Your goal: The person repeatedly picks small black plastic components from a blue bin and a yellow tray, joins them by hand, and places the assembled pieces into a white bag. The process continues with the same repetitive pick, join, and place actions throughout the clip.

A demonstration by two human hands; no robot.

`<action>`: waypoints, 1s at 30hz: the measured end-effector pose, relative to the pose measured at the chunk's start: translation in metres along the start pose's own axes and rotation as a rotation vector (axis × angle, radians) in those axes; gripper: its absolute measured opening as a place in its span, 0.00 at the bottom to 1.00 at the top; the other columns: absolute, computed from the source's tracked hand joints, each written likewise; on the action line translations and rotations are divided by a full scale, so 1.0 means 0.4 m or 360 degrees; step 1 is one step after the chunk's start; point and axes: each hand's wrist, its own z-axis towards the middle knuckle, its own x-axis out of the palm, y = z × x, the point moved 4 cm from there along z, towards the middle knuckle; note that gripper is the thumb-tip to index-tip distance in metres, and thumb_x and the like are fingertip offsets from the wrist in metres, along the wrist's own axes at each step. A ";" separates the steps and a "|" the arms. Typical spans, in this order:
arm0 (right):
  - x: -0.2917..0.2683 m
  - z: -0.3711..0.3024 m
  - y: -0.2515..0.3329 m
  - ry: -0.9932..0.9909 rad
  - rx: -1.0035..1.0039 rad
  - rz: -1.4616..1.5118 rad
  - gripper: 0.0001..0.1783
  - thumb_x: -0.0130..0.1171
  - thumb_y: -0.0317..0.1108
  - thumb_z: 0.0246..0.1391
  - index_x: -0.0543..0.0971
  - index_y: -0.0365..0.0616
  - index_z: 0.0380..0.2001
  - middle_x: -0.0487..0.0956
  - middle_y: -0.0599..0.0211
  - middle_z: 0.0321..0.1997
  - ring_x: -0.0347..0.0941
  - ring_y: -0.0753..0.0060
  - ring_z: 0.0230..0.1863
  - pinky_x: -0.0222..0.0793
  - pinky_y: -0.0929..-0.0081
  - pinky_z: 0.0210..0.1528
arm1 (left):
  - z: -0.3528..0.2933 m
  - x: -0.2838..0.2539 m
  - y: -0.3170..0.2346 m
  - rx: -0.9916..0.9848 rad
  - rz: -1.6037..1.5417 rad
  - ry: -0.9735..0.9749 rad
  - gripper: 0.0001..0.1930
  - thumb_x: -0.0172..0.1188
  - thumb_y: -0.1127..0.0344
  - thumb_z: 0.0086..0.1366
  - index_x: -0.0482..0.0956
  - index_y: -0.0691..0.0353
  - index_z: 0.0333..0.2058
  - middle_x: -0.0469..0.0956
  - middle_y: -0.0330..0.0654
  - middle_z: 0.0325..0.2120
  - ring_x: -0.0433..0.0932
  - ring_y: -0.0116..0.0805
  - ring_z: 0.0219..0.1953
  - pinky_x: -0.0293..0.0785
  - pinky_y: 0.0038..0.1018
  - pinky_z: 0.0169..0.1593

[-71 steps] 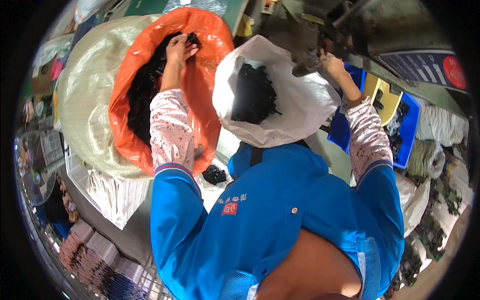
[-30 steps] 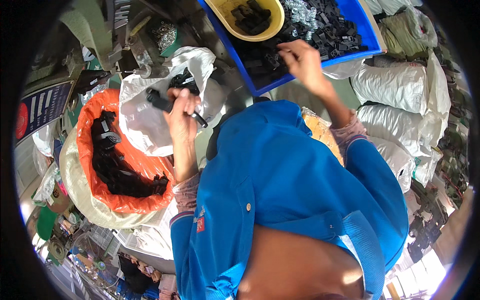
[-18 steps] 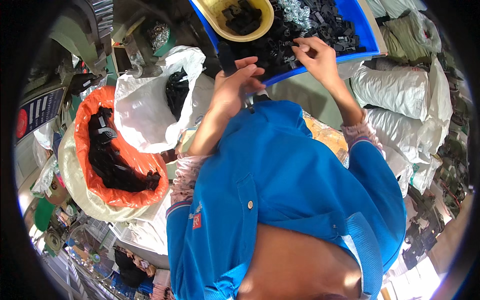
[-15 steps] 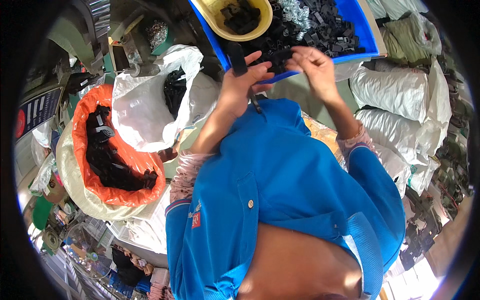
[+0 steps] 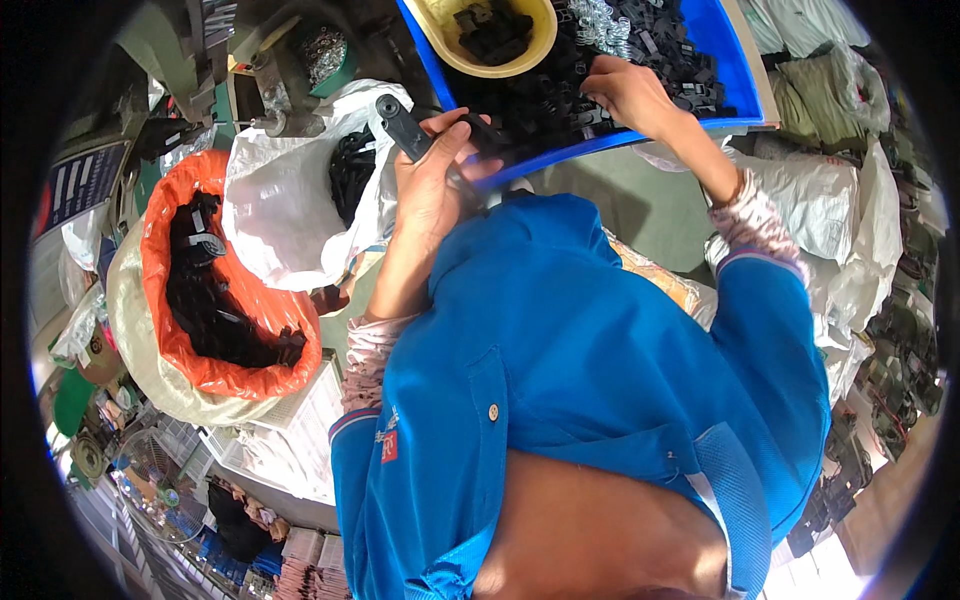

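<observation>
My left hand (image 5: 432, 190) is closed round a long black plastic piece (image 5: 402, 128) whose rounded end has a hole in it. It is held upright just left of the blue tray (image 5: 545, 160), thumb pressed along it. My right hand (image 5: 635, 98) is over the tray with its fingers bent and drawn together among small black plastic parts (image 5: 692, 88). Its fingertips partly hide what they pinch, if anything. Near that hand, a heap of clear or silvery coiled pieces (image 5: 603, 30) lies on the black parts.
A yellow bowl (image 5: 505, 70) with black parts sits over the tray's left side. To my left stand a white sack (image 5: 280, 200) and an orange-lined sack (image 5: 160, 320), both holding black pieces. A green container (image 5: 345, 75) holds small metal parts. White sacks (image 5: 800, 200) are at my right.
My right hand has moved away from my left, up over the black parts in the tray. The left hand has drawn back left with the black piece, now turned to show its holed end.
</observation>
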 end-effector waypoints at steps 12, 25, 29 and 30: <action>0.074 0.079 -0.026 0.0503 -0.1142 -0.0330 0.06 0.57 0.32 0.42 0.76 0.41 0.24 0.71 0.61 0.31 0.72 0.55 0.42 0.74 0.60 0.32 | -0.045 -0.008 -0.008 0.0134 0.0107 -0.0102 0.15 0.63 0.77 0.61 0.75 0.68 0.47 0.77 0.42 0.32 0.75 0.29 0.28 0.81 0.33 0.39; -0.065 0.178 0.294 0.0212 -0.0084 0.1713 0.09 0.61 0.25 0.58 0.81 0.37 0.42 0.80 0.70 0.36 0.74 0.84 0.33 0.71 0.84 0.35 | -0.069 -0.020 -0.086 0.0531 0.0800 -0.0121 0.15 0.68 0.77 0.56 0.82 0.67 0.43 0.80 0.34 0.34 0.76 0.19 0.35 0.73 0.18 0.39; -0.073 0.196 0.316 -0.0036 -0.0542 0.1061 0.11 0.64 0.29 0.54 0.81 0.39 0.41 0.80 0.62 0.33 0.78 0.68 0.32 0.74 0.74 0.37 | -0.073 -0.029 -0.093 0.0603 0.1047 -0.0131 0.15 0.69 0.76 0.56 0.82 0.67 0.43 0.81 0.33 0.34 0.77 0.19 0.36 0.75 0.18 0.41; -0.081 0.195 0.328 -0.0117 -0.0670 0.0921 0.10 0.63 0.28 0.53 0.81 0.39 0.40 0.79 0.60 0.32 0.78 0.63 0.33 0.74 0.73 0.37 | -0.073 -0.031 -0.093 0.0590 0.1097 -0.0147 0.15 0.69 0.76 0.56 0.82 0.67 0.43 0.81 0.33 0.34 0.77 0.19 0.36 0.75 0.18 0.41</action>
